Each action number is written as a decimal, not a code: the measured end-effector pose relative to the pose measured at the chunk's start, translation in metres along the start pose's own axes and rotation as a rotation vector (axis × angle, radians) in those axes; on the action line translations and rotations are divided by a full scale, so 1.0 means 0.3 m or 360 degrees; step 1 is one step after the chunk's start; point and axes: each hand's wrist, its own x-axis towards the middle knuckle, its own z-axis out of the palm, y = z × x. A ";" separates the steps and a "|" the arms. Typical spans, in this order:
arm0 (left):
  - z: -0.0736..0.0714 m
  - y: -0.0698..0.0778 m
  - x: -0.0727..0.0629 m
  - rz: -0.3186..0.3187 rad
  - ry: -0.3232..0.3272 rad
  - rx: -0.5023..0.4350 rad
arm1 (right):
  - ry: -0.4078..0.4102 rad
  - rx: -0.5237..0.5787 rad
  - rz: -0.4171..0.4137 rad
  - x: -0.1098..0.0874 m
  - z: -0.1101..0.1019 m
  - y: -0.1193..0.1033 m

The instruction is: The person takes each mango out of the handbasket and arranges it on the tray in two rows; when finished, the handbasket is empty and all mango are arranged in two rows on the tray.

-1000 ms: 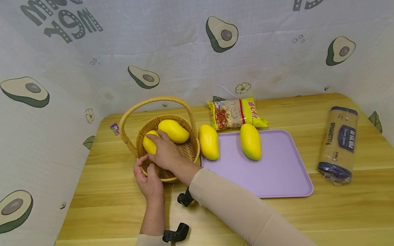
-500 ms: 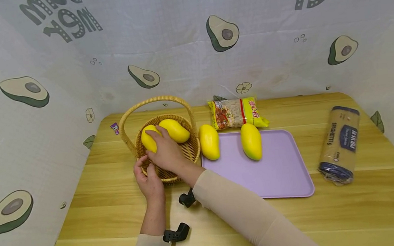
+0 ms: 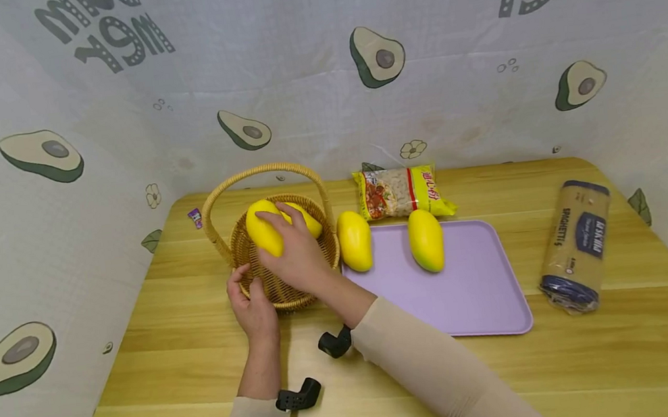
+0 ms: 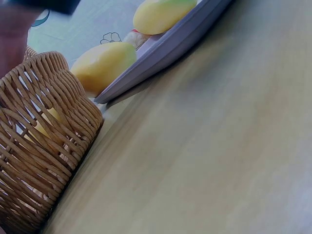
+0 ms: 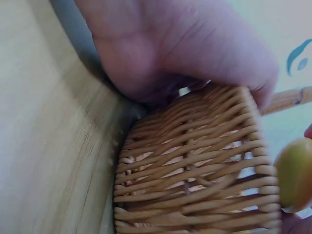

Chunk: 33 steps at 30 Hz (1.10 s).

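A yellow mango is held in my right hand over the wicker basket. Behind it, partly covered, a second mango lies inside the basket. My left hand grips the basket's near left side; in the right wrist view the thumb of that left hand reaches the rim. The held mango shows at that view's right edge, above the woven wall. One mango rests at the lilac tray's left edge and another mango on the tray.
Behind the tray lies a yellow-ended food packet. A spaghetti pack is on the table at the right. A small purple wrapper sits left of the basket, whose tall handle arches over it.
My right hand has lifted the mango from inside the basket and shifted it slightly back and to the right. My left hand stays on the basket.
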 end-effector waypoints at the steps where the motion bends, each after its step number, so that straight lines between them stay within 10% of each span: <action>1: 0.000 0.000 -0.001 -0.0001 -0.0005 0.0000 | -0.0007 0.0014 -0.0018 -0.012 -0.010 -0.002; 23: 0.004 -0.002 0.004 0.0004 0.0004 0.0009 | -0.0498 0.0123 -0.0359 -0.294 -0.252 0.063; 33: 0.000 0.000 0.002 -0.0039 -0.0039 -0.0005 | -0.0411 0.0272 -0.0007 -0.365 -0.338 0.140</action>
